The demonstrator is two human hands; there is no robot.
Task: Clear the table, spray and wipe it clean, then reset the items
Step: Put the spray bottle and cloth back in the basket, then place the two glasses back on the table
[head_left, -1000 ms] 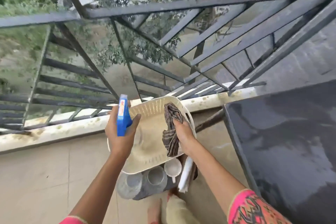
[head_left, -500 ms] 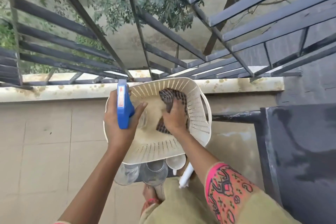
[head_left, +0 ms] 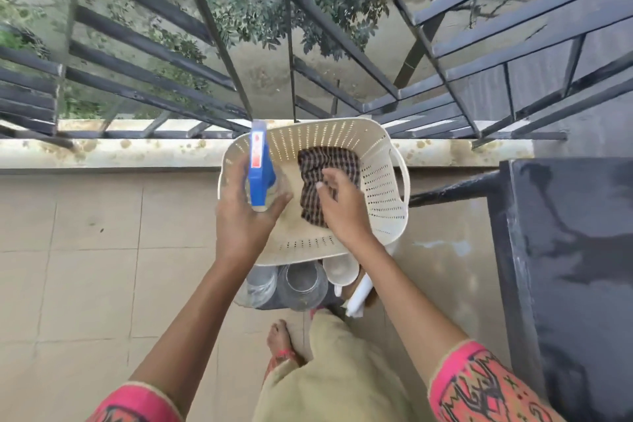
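Note:
A cream perforated basket (head_left: 380, 192) stands on the balcony floor by the railing. Inside it lies a dark checked cloth (head_left: 327, 164). My right hand (head_left: 342, 205) hovers over the cloth with its fingers spread, touching or just off it. My left hand (head_left: 245, 216) grips a spray bottle with a blue head (head_left: 258, 175) over the basket's left side. The dark, wet-looking table (head_left: 575, 240) is at the right.
Below the basket on the floor stand two clear glass jars (head_left: 298, 284), a white cup (head_left: 340, 272) and a white rolled item (head_left: 358, 298). A dark metal railing (head_left: 212, 31) and a stained ledge (head_left: 113, 151) run behind. My foot is on the tiled floor (head_left: 85, 250).
My right hand lowered the cloth into the basket and opened over it. The spray bottle came down toward the basket. My view tilted more steeply downward.

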